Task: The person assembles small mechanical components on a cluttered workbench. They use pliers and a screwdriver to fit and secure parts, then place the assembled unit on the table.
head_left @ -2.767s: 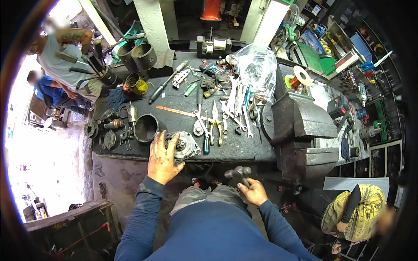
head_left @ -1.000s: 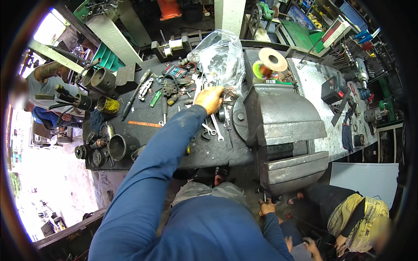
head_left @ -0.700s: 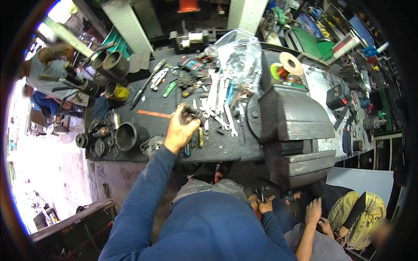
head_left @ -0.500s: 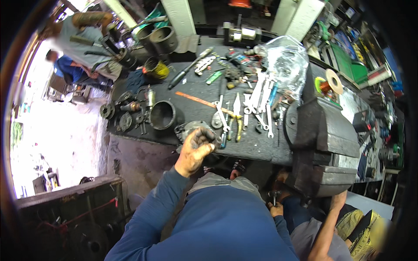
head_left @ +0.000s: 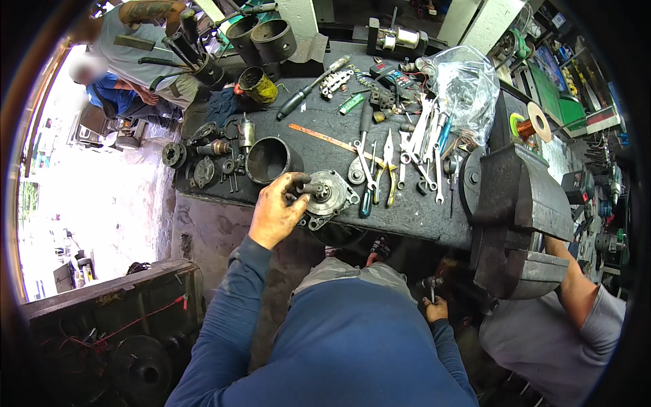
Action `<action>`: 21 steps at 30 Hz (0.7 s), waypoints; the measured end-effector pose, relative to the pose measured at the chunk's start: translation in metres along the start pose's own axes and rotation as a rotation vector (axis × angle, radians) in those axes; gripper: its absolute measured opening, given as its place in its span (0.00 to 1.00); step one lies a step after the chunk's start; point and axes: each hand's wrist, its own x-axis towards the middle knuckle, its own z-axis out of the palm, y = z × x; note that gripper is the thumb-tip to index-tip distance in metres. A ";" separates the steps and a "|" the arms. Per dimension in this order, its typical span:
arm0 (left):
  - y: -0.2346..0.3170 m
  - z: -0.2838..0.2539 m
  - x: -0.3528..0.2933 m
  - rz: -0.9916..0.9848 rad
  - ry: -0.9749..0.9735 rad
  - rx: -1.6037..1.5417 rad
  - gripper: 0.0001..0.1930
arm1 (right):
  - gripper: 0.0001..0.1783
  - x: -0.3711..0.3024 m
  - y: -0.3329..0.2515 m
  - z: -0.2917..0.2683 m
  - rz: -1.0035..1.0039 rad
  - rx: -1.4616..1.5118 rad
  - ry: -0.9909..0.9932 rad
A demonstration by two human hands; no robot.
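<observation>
My left hand is closed, its blackened fingers and thumb pinching a small dark cylindrical metal part. That part lies over the middle of a round grey metal housing with bolt lugs, which rests at the bench's front edge. Whether the part touches the housing's centre, I cannot tell. Low at my right side, my right hand is wrapped round a short metal tool with a crosswise head, away from the bench. Just beyond my left hand stands an open metal cylinder.
A large vise fills the bench's right end; a co-worker's arm reaches behind it. Wrenches, pliers and an orange strip lie on the dark bench. Dismantled motor parts sit left. Another person stands far left.
My left hand has moved left and down, uncovering the housing. My right hand's tool shows more fully. The co-worker's arm at the right has risen beside the vise. The view has shifted slightly.
</observation>
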 end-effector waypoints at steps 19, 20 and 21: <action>0.019 0.001 0.025 0.072 -0.129 0.227 0.17 | 0.23 -0.025 0.025 0.003 0.141 0.079 -0.015; 0.019 0.002 0.025 0.070 -0.126 0.228 0.17 | 0.23 -0.024 0.024 0.003 0.130 0.062 0.003; 0.019 0.002 0.025 0.061 -0.123 0.228 0.17 | 0.23 -0.023 0.023 0.002 0.159 0.028 0.015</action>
